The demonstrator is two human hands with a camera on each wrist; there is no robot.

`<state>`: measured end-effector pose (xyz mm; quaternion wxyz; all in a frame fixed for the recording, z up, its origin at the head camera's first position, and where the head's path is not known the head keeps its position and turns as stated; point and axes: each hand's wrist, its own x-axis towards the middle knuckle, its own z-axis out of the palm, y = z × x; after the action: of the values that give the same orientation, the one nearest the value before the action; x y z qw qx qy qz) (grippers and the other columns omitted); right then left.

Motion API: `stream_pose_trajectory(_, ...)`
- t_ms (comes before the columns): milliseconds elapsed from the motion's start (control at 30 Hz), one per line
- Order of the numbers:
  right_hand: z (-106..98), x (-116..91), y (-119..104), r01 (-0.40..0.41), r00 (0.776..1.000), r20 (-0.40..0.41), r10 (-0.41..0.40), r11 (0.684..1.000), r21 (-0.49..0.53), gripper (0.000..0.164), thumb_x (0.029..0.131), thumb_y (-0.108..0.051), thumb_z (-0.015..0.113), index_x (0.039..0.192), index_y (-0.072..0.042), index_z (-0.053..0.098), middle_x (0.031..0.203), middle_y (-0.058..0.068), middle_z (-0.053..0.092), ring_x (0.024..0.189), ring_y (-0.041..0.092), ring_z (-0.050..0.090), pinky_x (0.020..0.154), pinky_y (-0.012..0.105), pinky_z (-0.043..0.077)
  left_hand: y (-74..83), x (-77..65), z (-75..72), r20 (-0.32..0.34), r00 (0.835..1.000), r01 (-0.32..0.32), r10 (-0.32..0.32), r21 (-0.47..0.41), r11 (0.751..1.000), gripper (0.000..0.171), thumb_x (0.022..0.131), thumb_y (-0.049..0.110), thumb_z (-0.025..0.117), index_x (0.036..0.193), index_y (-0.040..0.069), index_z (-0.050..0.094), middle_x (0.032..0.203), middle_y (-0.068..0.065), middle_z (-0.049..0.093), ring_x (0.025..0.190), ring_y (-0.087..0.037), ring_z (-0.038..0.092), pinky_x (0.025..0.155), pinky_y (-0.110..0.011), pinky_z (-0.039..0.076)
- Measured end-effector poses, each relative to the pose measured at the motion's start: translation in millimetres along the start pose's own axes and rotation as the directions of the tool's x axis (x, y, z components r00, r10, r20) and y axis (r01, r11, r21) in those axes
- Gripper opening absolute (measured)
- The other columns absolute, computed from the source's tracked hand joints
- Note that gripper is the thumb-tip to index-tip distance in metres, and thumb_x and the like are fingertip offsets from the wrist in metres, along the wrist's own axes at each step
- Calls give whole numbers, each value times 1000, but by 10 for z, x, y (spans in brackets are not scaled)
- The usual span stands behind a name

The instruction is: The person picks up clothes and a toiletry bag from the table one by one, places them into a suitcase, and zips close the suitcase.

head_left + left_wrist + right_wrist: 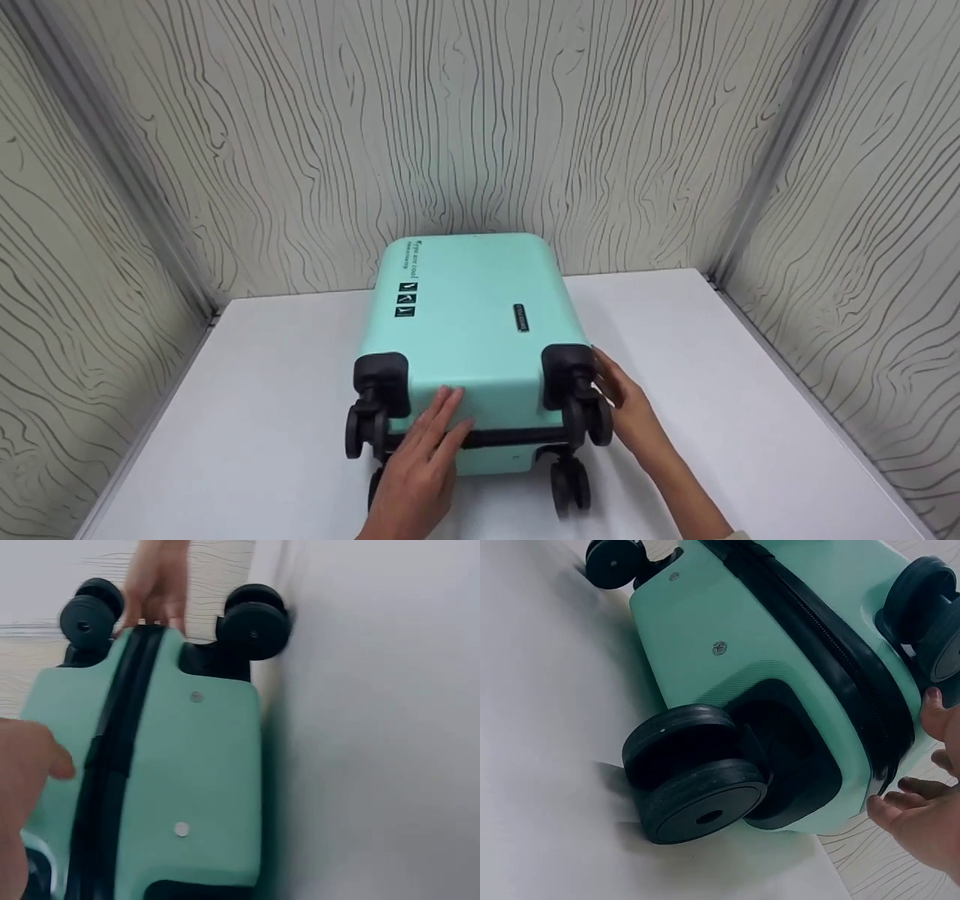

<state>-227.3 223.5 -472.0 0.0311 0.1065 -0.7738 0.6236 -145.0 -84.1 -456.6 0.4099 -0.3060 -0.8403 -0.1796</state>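
A mint-green suitcase (472, 322) lies flat on the white table, its wheeled end toward me. Straight fingers of my left hand (420, 469) rest on that end, left of its middle, near the black zipper band (514, 437). At the right side, behind the near black wheel (598, 418), my right hand (630, 409) touches the case with its fingers extended. The right wrist view puts the right fingertips (877, 806) at the zipper edge, with the thumb beside another wheel (937, 645). Part of the left hand is cut off in the left wrist view.
The white tabletop (270, 390) extends on both sides of the suitcase. Wood-grain patterned panels (465, 112) stand behind and at both sides, joined by grey corner posts (780, 135). The suitcase's far end lies close to the back panel.
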Motion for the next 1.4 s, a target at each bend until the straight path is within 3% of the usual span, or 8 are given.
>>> stream_pose_trajectory(133,21,-28,5,-44,999,25,44,999,3,67,86,-21,67,144,-24,32,146,4,38,134,20,37,101,19,35,-12,-89,-230,-182,983,-14,-8,-119,993,32,93,7,36,107,2,64,126,-18,57,113,-27,58,95,-19,41)
stream_pose_trajectory(300,21,-20,-19,-33,999,15,33,999,12,64,86,-18,66,142,-22,36,144,2,42,132,21,40,99,19,37,-176,-128,-499,-436,899,-14,-44,-128,992,24,85,-1,42,91,-8,65,102,-24,64,91,-28,63,83,-16,46)
stream_pose_trajectory(433,4,-25,-16,-38,999,10,38,999,-1,61,88,-17,64,142,-19,37,144,2,42,131,22,41,98,18,37,-462,-255,-557,-465,857,170,-221,-150,974,29,72,-9,48,97,-10,62,102,-21,63,98,-21,59,90,-16,42)
stream_pose_trajectory(633,-10,-33,-13,-43,999,19,42,999,12,59,88,-18,64,142,-17,38,144,4,42,130,24,43,96,17,38,-850,-483,-445,-122,753,600,-647,-277,751,56,72,-24,54,121,1,54,120,-6,59,110,-9,54,92,-14,42)
stream_pose_trajectory(800,-8,-40,-5,-47,999,22,46,999,13,58,89,-19,63,141,-18,39,143,1,42,129,23,44,95,18,39,-1019,-525,-228,199,676,725,-710,-355,590,61,84,-13,56,138,11,41,138,-4,47,123,-17,48,96,-31,43)
stream_pose_trajectory(1000,-5,-47,-7,-85,996,29,85,996,-7,58,89,-18,63,141,-18,39,144,3,42,128,23,45,95,18,39,-1083,-442,-135,263,678,725,-686,-391,567,46,88,-5,57,132,5,48,128,-9,54,109,-13,56,91,-32,48)
stream_pose_trajectory(1267,-16,-53,-35,-91,996,13,91,996,4,56,87,-14,64,139,-14,42,142,6,44,126,25,47,92,17,39,-1296,-348,-175,455,592,805,-665,-304,509,24,89,-5,53,112,1,56,99,-9,62,91,-17,61,73,-26,50)
stream_pose_trajectory(1400,-12,-58,-23,-97,995,16,97,995,1,55,87,-18,65,138,-16,44,142,4,45,125,24,49,93,21,39,-1441,-317,-222,522,588,799,-618,-255,545,18,84,-7,58,92,8,66,85,-2,65,78,-11,61,68,-24,49)
